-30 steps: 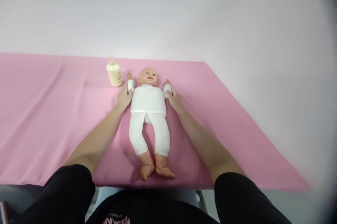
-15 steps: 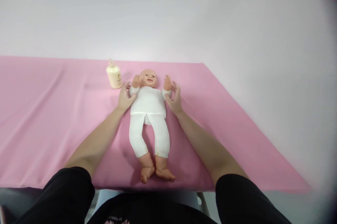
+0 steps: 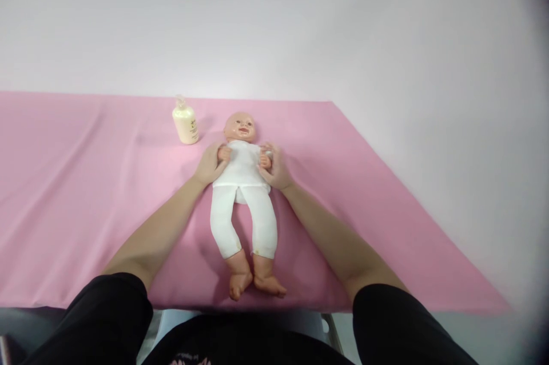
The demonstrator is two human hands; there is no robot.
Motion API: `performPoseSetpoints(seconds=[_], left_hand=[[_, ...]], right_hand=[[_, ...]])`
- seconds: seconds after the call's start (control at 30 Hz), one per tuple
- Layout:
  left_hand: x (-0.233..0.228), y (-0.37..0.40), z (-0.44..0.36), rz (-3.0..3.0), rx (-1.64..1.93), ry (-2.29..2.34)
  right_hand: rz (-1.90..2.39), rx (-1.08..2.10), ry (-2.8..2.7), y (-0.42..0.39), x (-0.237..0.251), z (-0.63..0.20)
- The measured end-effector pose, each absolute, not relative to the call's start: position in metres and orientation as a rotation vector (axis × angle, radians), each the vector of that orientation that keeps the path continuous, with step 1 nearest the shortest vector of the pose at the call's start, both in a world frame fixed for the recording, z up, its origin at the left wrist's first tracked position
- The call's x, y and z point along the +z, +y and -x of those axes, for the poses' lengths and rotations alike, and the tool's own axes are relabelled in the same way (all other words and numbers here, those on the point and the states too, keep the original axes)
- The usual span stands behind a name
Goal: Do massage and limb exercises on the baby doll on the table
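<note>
A baby doll [image 3: 241,167] lies on its back on the pink cloth, its head at the far end and its bare feet toward me. Its torso and legs are white. My left hand [image 3: 209,165] is wrapped around the doll's arm on the left side, and the doll's small hand shows between my thumb and fingers. On the other side my right hand [image 3: 277,167] curls around the doll's other arm. Both doll arms are bent in against the chest. Parts of the arms are hidden under my fingers.
A cream-coloured pump bottle [image 3: 186,123] stands on the cloth to the left of the doll's head. The pink cloth [image 3: 86,182] covers a table, with its edge nearest me just past the doll's feet. A pale wall [image 3: 274,22] rises behind.
Both doll arms have come down from beside the head to the chest, with my hands around them. My hands moved slightly inward and toward me. The bottle stayed put.
</note>
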State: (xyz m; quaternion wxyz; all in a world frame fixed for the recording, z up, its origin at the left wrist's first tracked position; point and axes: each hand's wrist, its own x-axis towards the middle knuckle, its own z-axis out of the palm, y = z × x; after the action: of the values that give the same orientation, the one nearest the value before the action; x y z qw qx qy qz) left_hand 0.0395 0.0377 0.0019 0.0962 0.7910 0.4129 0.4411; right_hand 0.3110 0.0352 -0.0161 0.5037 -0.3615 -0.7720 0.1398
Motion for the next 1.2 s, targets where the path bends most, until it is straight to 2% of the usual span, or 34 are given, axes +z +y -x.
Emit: performPoseSetpoints(seconds=[0.17,0.4,0.67,0.87,1.2], left_hand=[[-0.014,0.054,-0.039,-2.071,1.460,1.308],[-0.024,0.065,-0.034,-1.997,1.407,1.393],[-0.023,0.068,-0.029,-2.094,1.196,1.627],[-0.014,0.062,-0.032,-2.101,0.983,1.875],[-0.023,0.066,-0.026,-1.921,1.496,1.541]], right_hand=[[1.003,0.399,-1.641,0.050,-0.027,-0.311],[1.201,0.335,-1.616,0.072,-0.037,-0.325],[1.294,0.351,-1.688,0.072,-0.032,-0.333],[1.416,0.490,-1.631,0.067,-0.026,-0.333],[1.265,0.562,-1.429,0.064,-0.026,-0.328]])
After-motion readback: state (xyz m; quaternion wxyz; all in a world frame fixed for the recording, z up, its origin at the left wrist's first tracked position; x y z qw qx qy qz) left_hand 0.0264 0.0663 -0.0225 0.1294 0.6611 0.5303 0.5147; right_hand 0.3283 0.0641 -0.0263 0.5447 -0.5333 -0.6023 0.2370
